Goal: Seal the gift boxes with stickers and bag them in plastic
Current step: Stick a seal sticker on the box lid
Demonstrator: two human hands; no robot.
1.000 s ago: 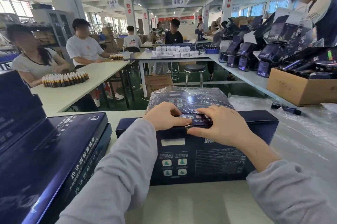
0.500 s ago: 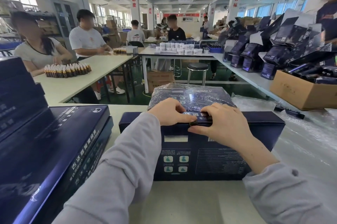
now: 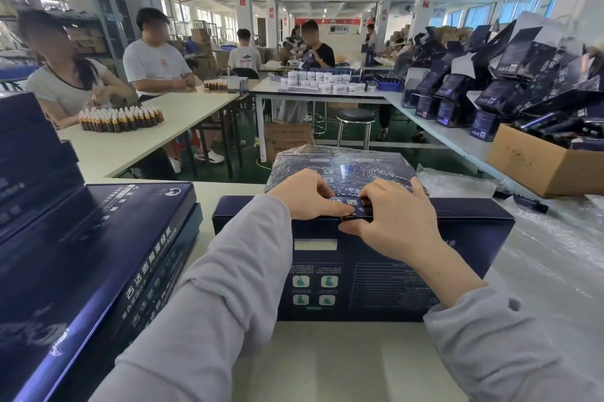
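Pinching the sticker [image 3: 351, 205] onto the gift box [image 3: 464, 238], left hand [image 3: 304, 195] and right hand [image 3: 395, 225] curl.

- Dark blue gift box [image 3: 385, 274] stands on its long side mid-table [image 3: 327, 362], printed face towards the near edge, lid closed.
- Small blue sticker [image 3: 349, 204] is folded over the box's top near edge, about halfway along.
- Just behind it sits a bagged box [image 3: 343, 166], wrapped in crinkled clear plastic.
- On the left, bare boxes [image 3: 98, 254] lie stacked flat.

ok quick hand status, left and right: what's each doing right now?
Left hand: fingers curled, thumb pressing the sticker onto the gift box top edge.
Right hand: pinching that sticker over the edge.
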